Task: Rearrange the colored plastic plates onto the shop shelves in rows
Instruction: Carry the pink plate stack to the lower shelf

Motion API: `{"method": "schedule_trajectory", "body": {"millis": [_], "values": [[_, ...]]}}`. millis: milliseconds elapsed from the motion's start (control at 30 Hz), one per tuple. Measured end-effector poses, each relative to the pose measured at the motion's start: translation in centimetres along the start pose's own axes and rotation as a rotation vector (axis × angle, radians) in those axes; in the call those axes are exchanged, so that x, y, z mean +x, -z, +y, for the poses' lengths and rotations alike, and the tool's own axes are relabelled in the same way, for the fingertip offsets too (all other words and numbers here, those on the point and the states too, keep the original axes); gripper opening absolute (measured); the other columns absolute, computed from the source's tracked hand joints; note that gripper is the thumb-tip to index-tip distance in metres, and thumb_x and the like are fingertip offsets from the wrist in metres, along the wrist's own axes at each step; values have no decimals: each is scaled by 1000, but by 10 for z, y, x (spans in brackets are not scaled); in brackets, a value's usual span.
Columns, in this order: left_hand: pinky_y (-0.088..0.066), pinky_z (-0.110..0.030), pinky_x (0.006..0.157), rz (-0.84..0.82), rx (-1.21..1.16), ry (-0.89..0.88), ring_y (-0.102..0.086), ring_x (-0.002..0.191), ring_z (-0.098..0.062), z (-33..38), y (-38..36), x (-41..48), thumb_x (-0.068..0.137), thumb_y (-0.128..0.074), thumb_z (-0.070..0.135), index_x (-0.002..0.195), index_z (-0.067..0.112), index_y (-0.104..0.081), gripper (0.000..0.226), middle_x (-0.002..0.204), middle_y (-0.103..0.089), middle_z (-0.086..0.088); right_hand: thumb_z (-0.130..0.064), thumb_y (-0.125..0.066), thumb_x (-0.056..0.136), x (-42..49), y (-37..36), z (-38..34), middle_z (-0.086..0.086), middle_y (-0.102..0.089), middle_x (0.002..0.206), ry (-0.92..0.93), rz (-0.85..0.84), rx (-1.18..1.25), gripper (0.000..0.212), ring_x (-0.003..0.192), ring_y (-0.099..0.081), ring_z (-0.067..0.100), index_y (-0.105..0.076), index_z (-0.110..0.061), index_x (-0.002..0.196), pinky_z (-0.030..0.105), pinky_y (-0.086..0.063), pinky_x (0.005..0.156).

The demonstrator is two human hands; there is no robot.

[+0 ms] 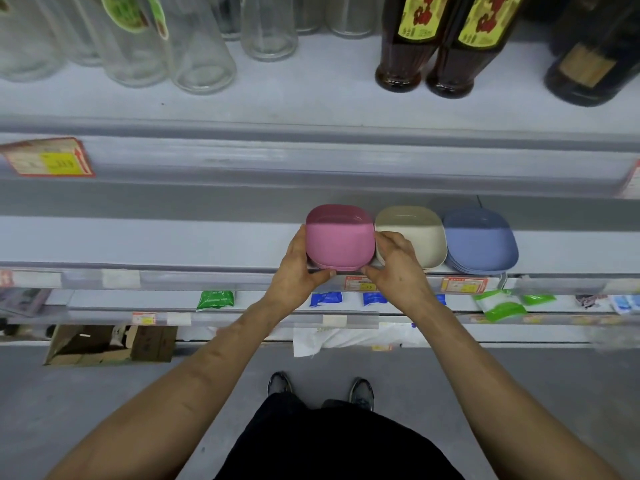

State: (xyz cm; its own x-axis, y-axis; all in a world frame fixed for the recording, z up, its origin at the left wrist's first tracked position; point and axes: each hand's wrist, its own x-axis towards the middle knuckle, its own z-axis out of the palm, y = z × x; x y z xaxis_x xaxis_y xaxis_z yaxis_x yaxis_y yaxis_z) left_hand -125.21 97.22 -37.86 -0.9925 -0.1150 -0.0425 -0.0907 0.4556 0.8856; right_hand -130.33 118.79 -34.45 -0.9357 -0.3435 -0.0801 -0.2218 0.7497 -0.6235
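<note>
A stack of pink square plates [339, 237] sits at the front of the middle shelf [173, 244]. My left hand [298, 268] grips its left side, thumb along the front edge. My right hand [394, 265] grips its right side, fingers between the pink stack and a cream stack [419, 237]. A blue stack [479, 242] stands to the right of the cream one. The three stacks form one row side by side.
Clear glass bottles [201, 57] and dark bottles [408, 53] stand on the upper shelf. Price tags [464, 285] line the shelf rails. Green [214, 299] and blue packets [325, 298] lie on the lower shelf. An open cardboard box [107, 344] sits on the floor at left.
</note>
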Motion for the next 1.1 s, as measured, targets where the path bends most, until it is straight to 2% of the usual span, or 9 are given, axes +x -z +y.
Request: {"method": "schedule_trajectory", "body": {"millis": [167, 267, 400, 467, 567, 733, 867, 933, 1100], "values": [[-50, -9, 94, -3, 0, -3, -50, 128, -8, 2, 1, 1, 83, -85, 28, 158, 30, -27, 95, 150, -45, 5, -19, -73, 93, 2, 0, -1, 4, -48, 144, 2, -12, -41, 65, 131, -41, 22, -47, -16, 152, 27, -37, 108], [-48, -6, 92, 2, 5, 3, -50, 128, -8, 2, 1, 0, 83, -85, 28, 158, 29, -27, 96, 150, -44, 4, -18, -71, 94, -1, 0, -1, 6, -48, 145, 34, -13, -103, 62, 132, -41, 23, -47, -12, 152, 28, -37, 110], [-57, -25, 96, -21, -23, 20, -53, 126, -9, 3, 1, -2, 83, -85, 27, 158, 31, -26, 95, 148, -45, 5, -19, -68, 97, -4, 2, -5, 8, -49, 145, 48, 4, -165, 57, 132, -43, 25, -49, -10, 149, 33, -41, 110], [-52, -33, 106, -27, 7, 61, -51, 134, -11, 1, 3, -6, 85, -84, 29, 161, 26, -20, 100, 156, -40, 0, -21, -65, 98, -5, 2, -7, 8, -50, 143, 56, 30, -188, 54, 130, -44, 24, -50, -9, 148, 33, -43, 108], [-39, -39, 119, 22, 21, 152, -39, 147, -19, -4, 12, -15, 85, -82, 39, 165, 21, -3, 114, 170, -19, 0, -21, -62, 99, -4, 3, -14, 9, -50, 144, 99, 31, -220, 55, 131, -42, 24, -49, -4, 149, 32, -38, 112], [-33, -48, 122, 247, -8, 201, -29, 153, -18, -2, 36, -41, 88, -74, 54, 165, 27, -5, 107, 171, -16, 5, -25, -58, 101, 13, 3, -46, 6, -47, 148, 258, -64, -207, 54, 135, -43, 24, -48, -8, 151, 31, -34, 115], [-37, -46, 120, 485, 30, 251, -34, 151, -18, 22, 56, -80, 92, -65, 62, 164, 34, -11, 94, 170, -17, 10, -31, -59, 102, 26, -3, -86, 4, -51, 146, 472, -208, -155, 49, 134, -47, 23, -53, -14, 148, 32, -34, 113], [-37, -43, 121, 594, 10, 245, -33, 151, -13, 36, 64, -109, 93, -63, 61, 164, 34, -12, 91, 170, -18, 12, -30, -60, 102, 22, -7, -110, 5, -56, 139, 592, -273, -111, 46, 125, -54, 22, -56, -13, 144, 31, -39, 109], [-38, -34, 120, 899, 31, 257, -32, 148, 1, 78, 88, -208, 99, -63, 46, 163, 27, -21, 79, 166, -29, 12, -34, -62, 100, -25, -27, -197, -2, -62, 129, 899, -445, 52, 39, 114, -60, 15, -63, -17, 136, 40, -50, 102]]}}
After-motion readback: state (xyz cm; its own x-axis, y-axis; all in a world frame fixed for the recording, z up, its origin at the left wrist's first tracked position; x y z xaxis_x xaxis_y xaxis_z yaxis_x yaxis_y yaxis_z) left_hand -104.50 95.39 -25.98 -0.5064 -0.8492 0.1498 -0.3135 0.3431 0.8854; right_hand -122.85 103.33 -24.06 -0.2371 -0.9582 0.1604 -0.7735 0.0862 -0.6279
